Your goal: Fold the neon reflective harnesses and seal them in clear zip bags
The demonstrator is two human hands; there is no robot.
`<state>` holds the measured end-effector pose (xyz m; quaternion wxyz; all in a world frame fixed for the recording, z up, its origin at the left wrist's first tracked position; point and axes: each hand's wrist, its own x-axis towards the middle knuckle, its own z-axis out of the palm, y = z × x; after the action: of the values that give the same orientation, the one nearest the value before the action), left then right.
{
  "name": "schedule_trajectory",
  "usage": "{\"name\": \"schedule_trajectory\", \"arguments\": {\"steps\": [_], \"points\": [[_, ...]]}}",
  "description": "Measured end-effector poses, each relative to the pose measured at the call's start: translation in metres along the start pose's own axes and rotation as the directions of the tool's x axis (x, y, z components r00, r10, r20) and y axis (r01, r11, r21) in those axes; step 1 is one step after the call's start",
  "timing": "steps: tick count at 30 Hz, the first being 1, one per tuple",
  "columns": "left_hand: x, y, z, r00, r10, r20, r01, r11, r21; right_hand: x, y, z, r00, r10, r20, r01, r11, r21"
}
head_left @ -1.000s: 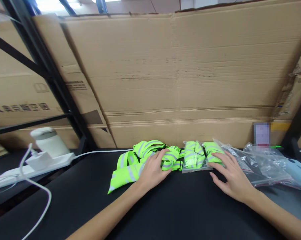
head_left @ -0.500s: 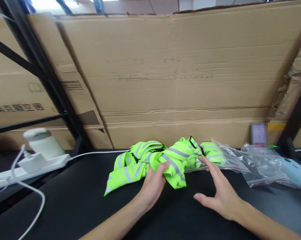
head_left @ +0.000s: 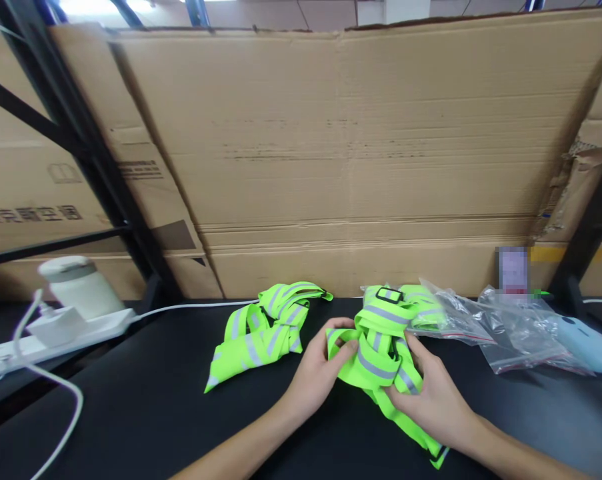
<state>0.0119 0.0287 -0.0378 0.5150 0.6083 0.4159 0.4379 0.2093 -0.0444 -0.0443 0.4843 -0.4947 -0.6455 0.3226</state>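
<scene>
the strap (head_left: 378, 363) is bunched between both hands over the black table (head_left: 171, 407), its tail (head_left: 411, 427) trailing nearer the person. the left hand (head_left: 313, 363) pinches one edge between thumb and fingers; the right hand (head_left: 433, 397) clasps the other side. the step in hand looks like gathering the strap, and the next move calls for a firm hold and minding that tail. left of them lies a second strap (head_left: 253, 350); beyond to the right, clear bags (head_left: 525, 333)
</scene>
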Motion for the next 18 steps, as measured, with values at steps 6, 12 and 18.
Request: {"name": "schedule_trajectory", "arguments": {"steps": [6, 12, 18], "points": [[0.008, -0.007, -0.021, 0.876, 0.448, -0.18, -0.321, 0.819, 0.476, -0.002, 0.001, -0.011, 0.992, -0.115, 0.052, 0.122, 0.979, -0.162], [-0.02, 0.009, -0.013, 0.542, 0.618, 0.57, -0.835, 0.32, 0.447, -0.001, 0.003, -0.018, 0.988, -0.107, 0.11, 0.128, 0.97, -0.208], [-0.012, 0.016, -0.012, 0.555, 0.452, 0.698, -0.831, 0.257, 0.494, -0.001, 0.006, -0.032, 0.956, -0.147, 0.253, 0.186, 0.973, -0.137]]}}
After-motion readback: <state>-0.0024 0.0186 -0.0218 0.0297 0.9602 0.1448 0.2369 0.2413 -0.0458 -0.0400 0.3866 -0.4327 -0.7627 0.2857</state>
